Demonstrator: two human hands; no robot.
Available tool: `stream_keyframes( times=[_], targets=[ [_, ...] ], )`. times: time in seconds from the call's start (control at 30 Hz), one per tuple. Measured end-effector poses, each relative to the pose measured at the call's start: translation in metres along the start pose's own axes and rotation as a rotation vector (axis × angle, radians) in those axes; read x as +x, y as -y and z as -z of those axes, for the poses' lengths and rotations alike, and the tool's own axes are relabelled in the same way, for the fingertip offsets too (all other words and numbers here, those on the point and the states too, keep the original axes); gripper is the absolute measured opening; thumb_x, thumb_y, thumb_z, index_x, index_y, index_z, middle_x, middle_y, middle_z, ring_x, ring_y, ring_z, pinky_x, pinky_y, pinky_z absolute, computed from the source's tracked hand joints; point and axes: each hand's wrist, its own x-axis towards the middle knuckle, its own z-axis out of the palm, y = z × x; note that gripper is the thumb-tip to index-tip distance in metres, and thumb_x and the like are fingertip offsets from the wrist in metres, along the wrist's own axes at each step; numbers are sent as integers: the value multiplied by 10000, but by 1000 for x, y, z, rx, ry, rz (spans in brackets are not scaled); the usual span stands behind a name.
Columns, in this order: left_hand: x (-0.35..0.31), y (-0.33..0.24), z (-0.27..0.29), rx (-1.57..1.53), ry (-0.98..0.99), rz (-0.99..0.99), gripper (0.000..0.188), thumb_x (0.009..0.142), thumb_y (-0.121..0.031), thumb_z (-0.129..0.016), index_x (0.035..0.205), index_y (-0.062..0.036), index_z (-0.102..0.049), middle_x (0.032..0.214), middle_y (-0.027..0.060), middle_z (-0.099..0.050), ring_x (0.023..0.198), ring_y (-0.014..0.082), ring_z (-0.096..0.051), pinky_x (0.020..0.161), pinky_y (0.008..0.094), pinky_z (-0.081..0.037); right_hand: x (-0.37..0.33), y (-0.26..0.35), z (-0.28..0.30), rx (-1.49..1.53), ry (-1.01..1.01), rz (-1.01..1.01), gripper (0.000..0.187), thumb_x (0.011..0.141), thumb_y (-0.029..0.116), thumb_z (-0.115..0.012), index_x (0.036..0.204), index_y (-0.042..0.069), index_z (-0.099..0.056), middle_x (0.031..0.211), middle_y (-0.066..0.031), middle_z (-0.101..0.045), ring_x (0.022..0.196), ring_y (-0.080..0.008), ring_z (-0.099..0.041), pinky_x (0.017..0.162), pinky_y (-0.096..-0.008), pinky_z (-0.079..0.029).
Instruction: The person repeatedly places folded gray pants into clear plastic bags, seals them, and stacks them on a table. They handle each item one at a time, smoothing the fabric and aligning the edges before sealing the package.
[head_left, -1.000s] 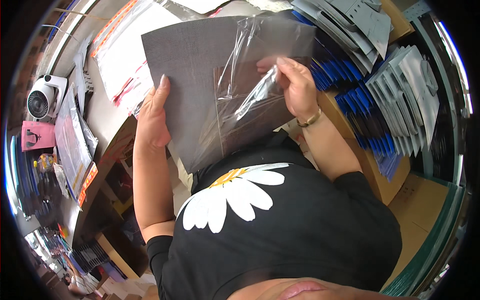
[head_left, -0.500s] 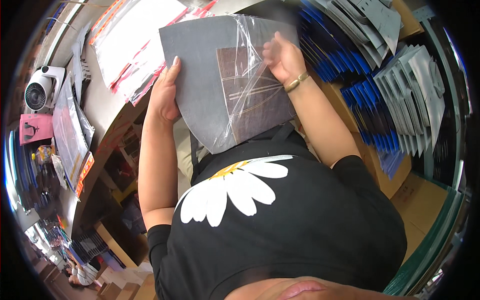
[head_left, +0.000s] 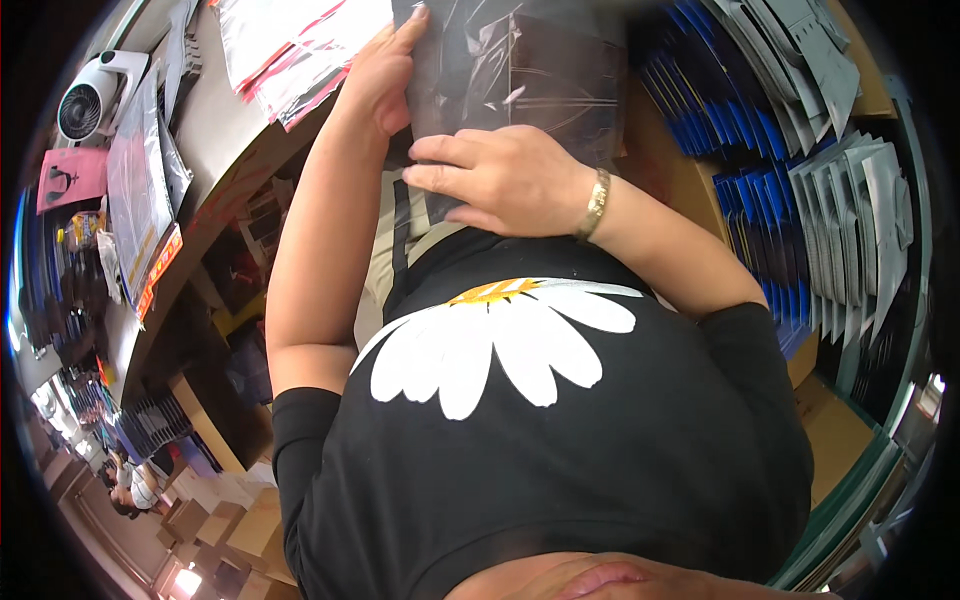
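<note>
A flat dark grey sheet-like item in a clear, shiny plastic bag [head_left: 465,75] is held in front of my body. A dark brown panel with pale stitched lines shows through the film. Along the bag's left edge my left hand [head_left: 385,75] grips it, thumb on the upper face and the other fingers mostly hidden. Across its near end, close to my waist, lies my right hand [head_left: 510,180], back up, with fingers stretched leftward and apart. A gold-coloured bracelet [head_left: 596,203] circles my right wrist. The bag's far end runs out of view at the top.
White and pink plastic packages [head_left: 300,50] lie on the grey table [head_left: 215,130] at the left, with a white fan [head_left: 95,95] and a pink bag [head_left: 72,178] beyond. Stacked blue folders [head_left: 760,235] and grey-white folded pieces [head_left: 850,215] fill the right. Cardboard boxes [head_left: 255,530] stand at lower left.
The bag has moved up toward the top edge, with my left hand on it. My right hand has come down from its upper right part to its near end, palm now turned down.
</note>
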Motion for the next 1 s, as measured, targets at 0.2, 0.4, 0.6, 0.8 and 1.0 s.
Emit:
stream_keyframes(
  times=[0.2,0.4,0.6,0.8,1.0],
  targets=[
    [22,21,8,-76,45,50,467,923,-342,-579,1200,32,-542,1153,182,-599,1018,281,-567,879,443,-464,10,-10,-18,-208,114,15,140,756,105,-586,894,85,-590,953,-72,-512,841,-204,-605,653,-319,-520],
    [12,9,-8,-37,-29,86,423,939,-335,-552,1161,26,-563,1110,169,-627,967,277,-595,858,442,-479,3,-16,-22,-172,68,45,328,692,127,-687,986,87,-546,914,-67,-530,790,-219,-599,651,-319,-508],
    [29,12,-4,-75,74,223,446,946,-390,-516,1174,-9,-566,1126,174,-624,991,278,-595,861,468,-479,-3,-5,-22,-216,272,-36,129,738,146,-636,828,94,-560,807,-68,-531,697,-224,-615,586,-335,-507],
    [35,13,-12,7,63,217,439,965,-397,-465,1149,-15,-578,1086,166,-637,978,266,-599,852,460,-485,-9,6,-41,-167,195,-210,96,778,148,-633,782,77,-568,784,-73,-518,690,-242,-615,573,-346,-505],
    [59,31,3,17,124,162,487,978,-394,-415,1246,0,-516,1192,189,-587,1073,280,-563,918,472,-448,-13,7,-40,-146,35,-89,61,730,117,-598,735,85,-547,722,-54,-498,636,-220,-586,526,-331,-481]
  ],
)
